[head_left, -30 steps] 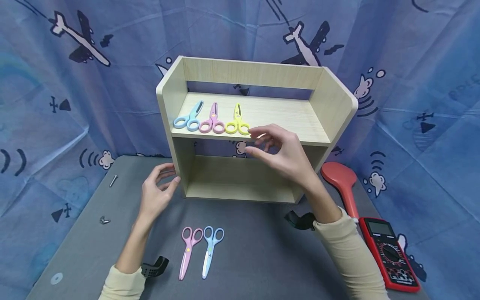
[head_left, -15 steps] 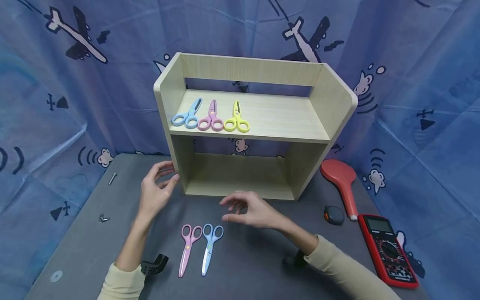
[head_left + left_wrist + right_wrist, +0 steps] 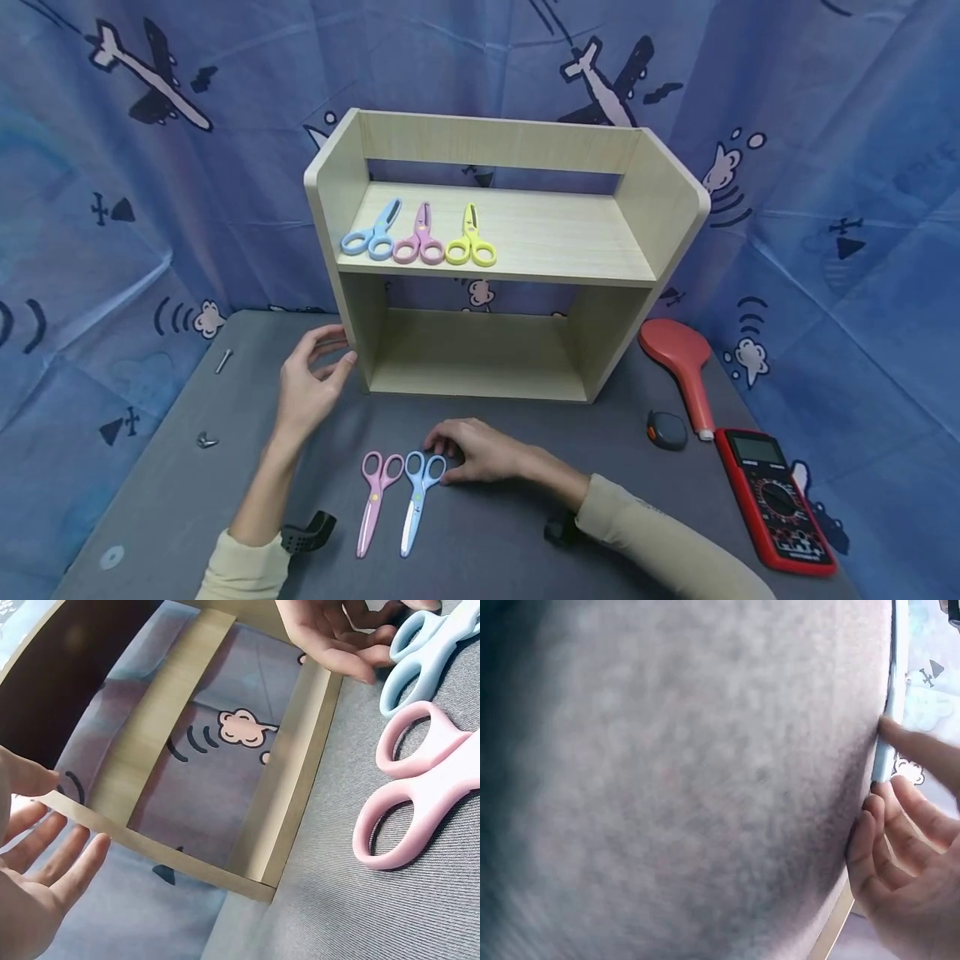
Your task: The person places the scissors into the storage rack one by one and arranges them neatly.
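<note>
Flat on the grey table lie pink scissors (image 3: 372, 502) and, just right of them, blue scissors (image 3: 415, 504), handles toward the shelf. My right hand (image 3: 480, 452) is at the blue scissors' right finger ring, thumb and fingertips on either side of it; the right wrist view shows the light blue handle (image 3: 883, 761) between them. My left hand (image 3: 307, 392) is at the left side panel of the wooden shelf (image 3: 487, 271), fingers loosely bent and holding nothing. Blue (image 3: 372, 237), pink (image 3: 419, 242) and yellow scissors (image 3: 470, 243) lie in a row on the upper board.
Right of the shelf are a red paddle-shaped object (image 3: 678, 354), a small dark tape measure (image 3: 667, 430) and a red multimeter (image 3: 776, 500). A bolt (image 3: 223, 361), a small metal fastener (image 3: 206, 440) and a washer (image 3: 112, 557) lie on the left. A patterned blue curtain (image 3: 247, 183) hangs behind.
My right hand has come down from the upper board, by the yellow scissors, to the blue scissors on the table. My left hand has stayed beside the shelf.
</note>
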Demonstrator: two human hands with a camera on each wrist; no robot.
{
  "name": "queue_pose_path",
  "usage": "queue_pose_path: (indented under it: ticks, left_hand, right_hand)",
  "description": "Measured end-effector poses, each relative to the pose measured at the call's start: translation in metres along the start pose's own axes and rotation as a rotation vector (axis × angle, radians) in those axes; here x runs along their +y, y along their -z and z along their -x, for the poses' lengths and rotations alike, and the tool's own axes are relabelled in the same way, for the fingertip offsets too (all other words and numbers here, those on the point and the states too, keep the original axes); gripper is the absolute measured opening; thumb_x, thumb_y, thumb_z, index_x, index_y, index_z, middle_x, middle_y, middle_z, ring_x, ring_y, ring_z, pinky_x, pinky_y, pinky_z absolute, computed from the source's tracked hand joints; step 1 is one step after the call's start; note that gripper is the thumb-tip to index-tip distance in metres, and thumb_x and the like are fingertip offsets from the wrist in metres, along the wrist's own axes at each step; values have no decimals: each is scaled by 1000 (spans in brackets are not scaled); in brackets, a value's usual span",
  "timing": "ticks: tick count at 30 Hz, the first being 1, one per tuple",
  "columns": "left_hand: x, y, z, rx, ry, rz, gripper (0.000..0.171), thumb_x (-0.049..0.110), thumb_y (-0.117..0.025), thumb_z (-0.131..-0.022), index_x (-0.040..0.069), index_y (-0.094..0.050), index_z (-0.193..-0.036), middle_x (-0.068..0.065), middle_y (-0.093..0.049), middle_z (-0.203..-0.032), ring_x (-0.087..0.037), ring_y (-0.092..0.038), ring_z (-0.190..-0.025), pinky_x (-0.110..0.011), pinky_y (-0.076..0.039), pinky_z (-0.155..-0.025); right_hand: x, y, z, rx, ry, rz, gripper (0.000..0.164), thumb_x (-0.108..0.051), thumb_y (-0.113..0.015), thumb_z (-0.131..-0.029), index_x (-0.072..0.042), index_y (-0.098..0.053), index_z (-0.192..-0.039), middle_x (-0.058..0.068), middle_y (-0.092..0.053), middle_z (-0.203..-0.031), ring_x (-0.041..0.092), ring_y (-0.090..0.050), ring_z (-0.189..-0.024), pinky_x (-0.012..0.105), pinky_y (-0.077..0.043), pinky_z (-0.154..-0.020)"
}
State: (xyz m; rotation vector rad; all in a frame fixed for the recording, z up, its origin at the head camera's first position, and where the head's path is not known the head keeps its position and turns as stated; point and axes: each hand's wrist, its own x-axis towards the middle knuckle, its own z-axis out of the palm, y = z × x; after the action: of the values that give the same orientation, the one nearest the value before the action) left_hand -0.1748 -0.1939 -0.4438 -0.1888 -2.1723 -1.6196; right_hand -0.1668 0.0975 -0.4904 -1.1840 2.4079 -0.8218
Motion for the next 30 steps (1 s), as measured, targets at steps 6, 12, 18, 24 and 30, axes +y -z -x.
queue_pose_path:
  ticks: [6,12,18,24,30]
  left_hand:
    - [1,1,0,0,4,-2,44,-2,-74,-99,0,-64,-142,-20,-68,-139,-36,-69,-125,-9,-61,-89]
    - [1,0,0,-1,2,2,44,-2,-74,-99,0,-64,-142,-20,-68,-139,-33,-69,-125,-10,-62,-89]
    - [3,0,1,-3,6,8,44,-2,-74,-100,0,-64,-142,-20,-68,-139,-31,-69,-124,-6,-59,-88]
    - [1,0,0,-4,-1,2,44,-2,-74,-99,0,-63,-142,-20,-67,-140,-35,-68,-125,-9,-61,-90]
    - [0,1,0,-3,-4,3,44,-3,-74,-99,0,-63,-142,-21,-68,-139,-37,-69,-125,-10,-61,-90]
  right_hand:
    - [-6,-3,0,9,-21,36,58,-26,-93,-88,-10,-67,-137,1,-73,-120,9,-62,-101,15,-53,-87]
    - [-6,5,-1,-60,-26,-22,62,-19,-93,-87,-6,-64,-140,2,-73,-103,4,-59,-85,11,-48,-73]
    - [-2,23,5,-277,-19,-73,61,-18,-93,-87,-12,-67,-142,-1,-64,-100,1,-53,-80,12,-44,-68]
    - [9,36,10,-524,-13,-187,50,-13,-94,-86,-17,-73,-131,-8,-60,-103,-3,-55,-79,10,-48,-67]
    - [12,53,20,-715,-82,-398,67,5,-86,-87,-11,-64,-148,1,-69,-103,-2,-66,-79,12,-55,-69]
